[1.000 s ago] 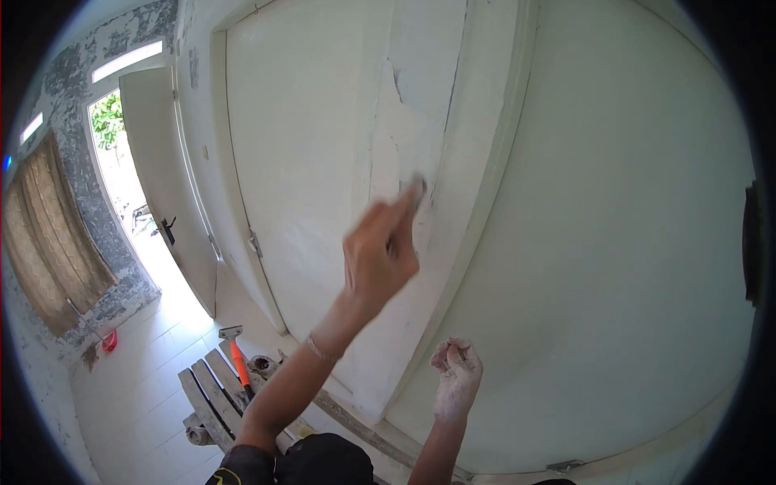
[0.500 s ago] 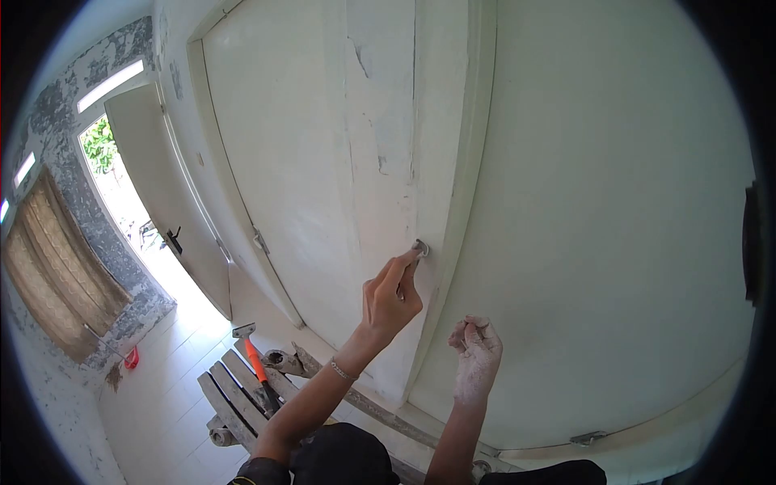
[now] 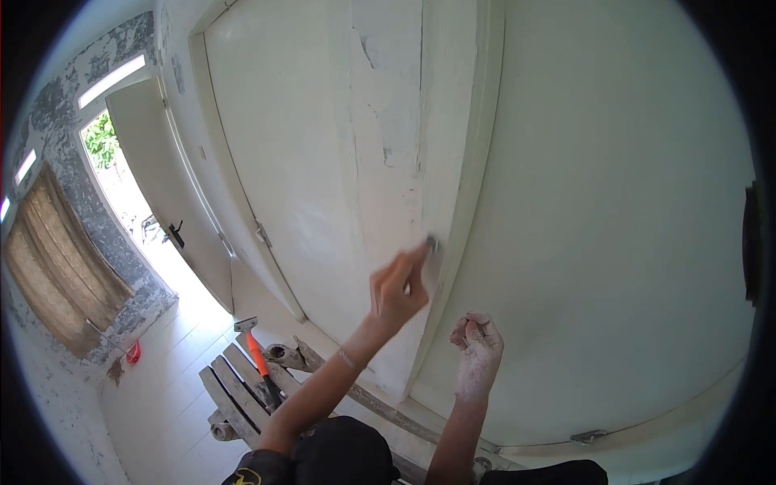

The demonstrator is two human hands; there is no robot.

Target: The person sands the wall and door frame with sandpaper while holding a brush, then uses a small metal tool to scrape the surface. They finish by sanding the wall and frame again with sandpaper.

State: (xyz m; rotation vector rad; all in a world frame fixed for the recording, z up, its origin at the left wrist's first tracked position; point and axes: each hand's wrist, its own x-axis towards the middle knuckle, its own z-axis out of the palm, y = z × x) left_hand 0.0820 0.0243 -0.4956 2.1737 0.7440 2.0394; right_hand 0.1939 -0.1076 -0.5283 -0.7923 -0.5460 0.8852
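My left hand (image 3: 398,284), with a bracelet on its wrist, is closed and blurred by motion. Its fingertips pinch a small grey piece (image 3: 433,242) against the pale wall strip (image 3: 392,218) between two door panels; the piece's kind cannot be made out. To the right and lower, my right hand (image 3: 480,352) is covered in white dust or paste. Its fingers curl together in front of the right door panel (image 3: 598,242), and whatever they may hold is hidden. Cracks and chipped paint (image 3: 365,48) mark the strip higher up.
A slatted wooden bench (image 3: 234,396) stands below left, with an orange-handled scraper (image 3: 259,356) on it. Farther left are an open door (image 3: 166,186), a brown curtain (image 3: 61,259) and a red dustpan-like object (image 3: 133,352) on the tiled floor (image 3: 153,404).
My left hand has shifted slightly right and up along the wall strip with the small grey piece. My right hand has stayed nearly still.
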